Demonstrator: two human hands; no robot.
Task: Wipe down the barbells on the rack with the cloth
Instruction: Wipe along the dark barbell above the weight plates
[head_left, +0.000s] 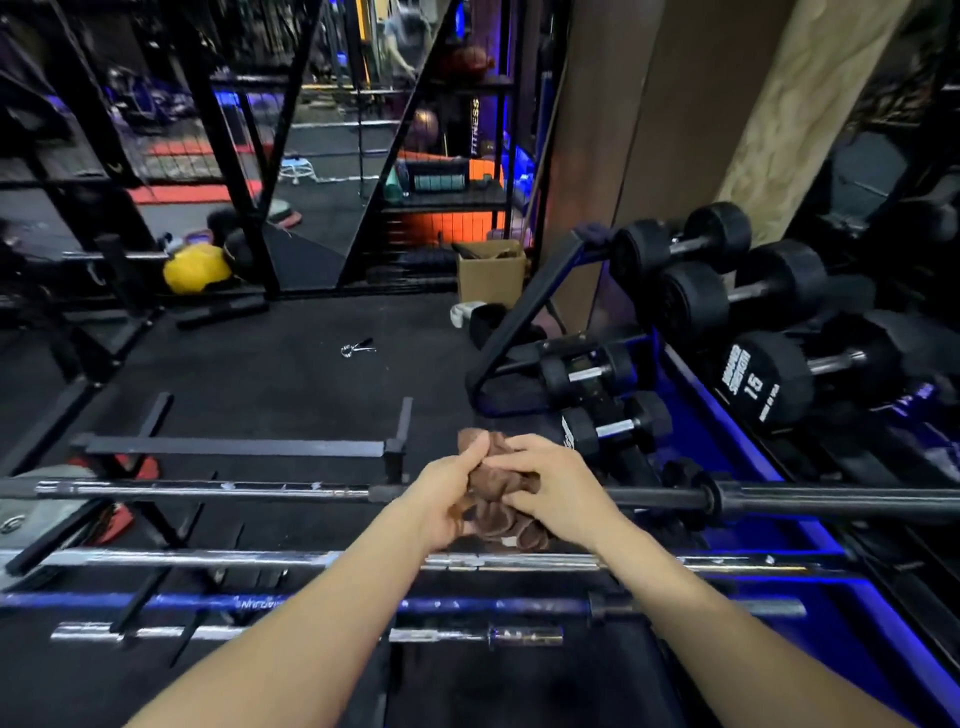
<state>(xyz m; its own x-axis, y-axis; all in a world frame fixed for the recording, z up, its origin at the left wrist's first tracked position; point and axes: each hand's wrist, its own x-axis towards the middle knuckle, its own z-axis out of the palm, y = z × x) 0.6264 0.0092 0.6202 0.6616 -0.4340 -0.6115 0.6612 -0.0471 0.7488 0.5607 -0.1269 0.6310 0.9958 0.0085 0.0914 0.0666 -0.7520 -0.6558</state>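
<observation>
Both hands are bunching a brown cloth (498, 493) between them: the left hand (441, 499) is gripping its near side with the thumb up, and the right hand (550, 488) is curling its fingers over the top. They are hovering above the topmost barbell (208, 491), with three more bars lying on the rack (234, 447) nearer the forearms. To the right, dumbbells (769, 379) are sitting on a blue-lit stand; beyond, a cardboard box (491, 273) is standing open, dark items inside
</observation>
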